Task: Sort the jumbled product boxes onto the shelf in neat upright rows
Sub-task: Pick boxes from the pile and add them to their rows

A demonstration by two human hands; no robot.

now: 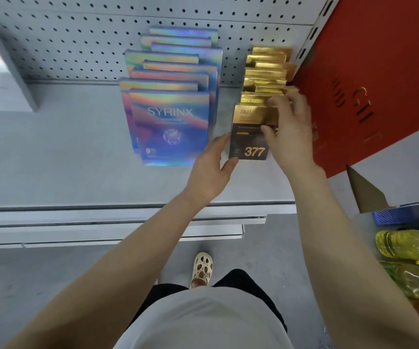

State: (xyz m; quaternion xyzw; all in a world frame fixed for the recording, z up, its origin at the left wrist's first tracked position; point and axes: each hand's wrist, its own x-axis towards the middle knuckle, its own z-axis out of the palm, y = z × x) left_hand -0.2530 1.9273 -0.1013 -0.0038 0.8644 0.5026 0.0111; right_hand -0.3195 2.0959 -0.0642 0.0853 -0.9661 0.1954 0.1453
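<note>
Near the shelf's (52,172) right edge, both hands grasp the front gold box (250,137): left hand (209,170) pinching its left edge, right hand (289,132) seemingly gripping its right side.

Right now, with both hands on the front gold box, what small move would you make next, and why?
Probably ease the front gold box back flush against the gold row behind it. The left hand steadies its left edge, the right hand holds its right side, and it already stands upright, slightly ahead of that row.
</note>
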